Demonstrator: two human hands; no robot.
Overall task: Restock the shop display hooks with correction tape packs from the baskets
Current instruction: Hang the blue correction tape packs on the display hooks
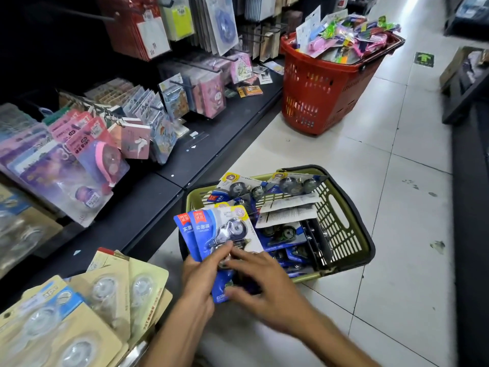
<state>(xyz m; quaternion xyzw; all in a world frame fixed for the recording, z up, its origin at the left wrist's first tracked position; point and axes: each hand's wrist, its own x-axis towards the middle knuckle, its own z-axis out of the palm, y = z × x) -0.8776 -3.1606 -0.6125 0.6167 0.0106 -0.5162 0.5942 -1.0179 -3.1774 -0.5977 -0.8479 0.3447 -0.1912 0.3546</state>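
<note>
A green basket (352, 234) on the floor holds several blue correction tape packs (280, 231). Just in front of it, my left hand (201, 271) grips a small stack of blue correction tape packs (225, 229), thumb across the top pack's blister. My right hand (267, 284) lies over the lower part of the same stack, its fingers spread across the packs. To the left, display hooks (100, 109) carry pink and purple tape packs (90, 154).
A red basket (317, 94) heaped with colourful packs stands farther down the aisle. Beige tape packs (105, 295) hang at the lower left. A dark shelf ledge (164, 165) runs along the left. White tiled floor (397, 260) stretches to the right.
</note>
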